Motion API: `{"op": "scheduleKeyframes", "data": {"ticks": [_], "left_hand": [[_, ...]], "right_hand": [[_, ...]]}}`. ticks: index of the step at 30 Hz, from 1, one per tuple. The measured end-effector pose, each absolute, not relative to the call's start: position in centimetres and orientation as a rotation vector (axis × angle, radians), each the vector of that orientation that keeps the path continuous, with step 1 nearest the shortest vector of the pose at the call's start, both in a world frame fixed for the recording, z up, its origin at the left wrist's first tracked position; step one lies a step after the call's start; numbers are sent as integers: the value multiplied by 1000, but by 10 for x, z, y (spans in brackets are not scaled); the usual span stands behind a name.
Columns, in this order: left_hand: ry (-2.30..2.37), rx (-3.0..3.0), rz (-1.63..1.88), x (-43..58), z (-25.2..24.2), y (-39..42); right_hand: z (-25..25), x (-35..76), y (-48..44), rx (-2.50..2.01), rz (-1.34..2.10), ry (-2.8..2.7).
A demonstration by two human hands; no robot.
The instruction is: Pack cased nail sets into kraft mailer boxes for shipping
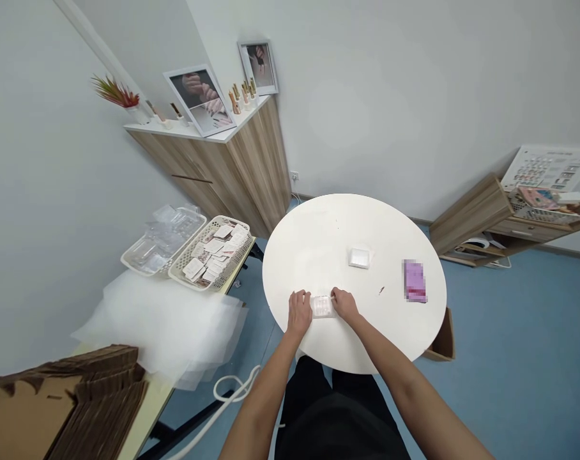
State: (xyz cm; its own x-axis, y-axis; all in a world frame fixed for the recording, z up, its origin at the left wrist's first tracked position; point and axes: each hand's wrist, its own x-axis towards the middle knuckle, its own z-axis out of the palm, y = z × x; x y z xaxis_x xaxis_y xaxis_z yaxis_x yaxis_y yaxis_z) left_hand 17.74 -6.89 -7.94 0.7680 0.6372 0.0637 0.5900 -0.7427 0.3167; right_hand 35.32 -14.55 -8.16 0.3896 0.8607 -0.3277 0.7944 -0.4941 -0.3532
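Note:
A small, flat, clear plastic case (322,306) with rows of pale shapes in it lies on the white round table (309,239), near its front edge. My left hand (300,311) rests at the case's left edge with curled fingers gripping that side. At the upper right corner, my right hand (345,304) is closed, thumb and fingers pinched on the case's edge. Beyond my right hand lies a whitish, translucent stack of small pieces (359,258). Farther right is a purple item (415,281), blurred into blocks. A small dark reddish scrap (381,290) lies between them.
At left, a side table bears a basket of white cards (213,252), a basket of clear plastic packs (163,239), white foam sheets (170,319) and folded cardboard (64,402). A wooden cabinet (251,166) stands behind, a shelf unit (481,217) at right. An open carton (443,338) sits under the table's right edge.

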Motion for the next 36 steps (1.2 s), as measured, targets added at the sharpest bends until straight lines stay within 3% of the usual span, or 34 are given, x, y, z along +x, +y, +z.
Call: {"op": "scheduleKeyframes", "data": {"ticks": [4,8,12,16,36], "left_hand": [[458,2817,189,173,-94,-89],[502,2793,127,165,-112,-94],[507,2760,157,163,-124,-87],[525,2735,140,170,-124,-78],[642,2380,-64,181,-74,-59]], "right_hand": [[-84,353,-142,-2491,703,-1511],[-83,350,-149,-2435,486,-1582],[-88,345,-170,-2079,291,-1955],[-99,341,-181,-1895,332,-2138],[-75,362,-163,-2147,1006,-1695]]}}
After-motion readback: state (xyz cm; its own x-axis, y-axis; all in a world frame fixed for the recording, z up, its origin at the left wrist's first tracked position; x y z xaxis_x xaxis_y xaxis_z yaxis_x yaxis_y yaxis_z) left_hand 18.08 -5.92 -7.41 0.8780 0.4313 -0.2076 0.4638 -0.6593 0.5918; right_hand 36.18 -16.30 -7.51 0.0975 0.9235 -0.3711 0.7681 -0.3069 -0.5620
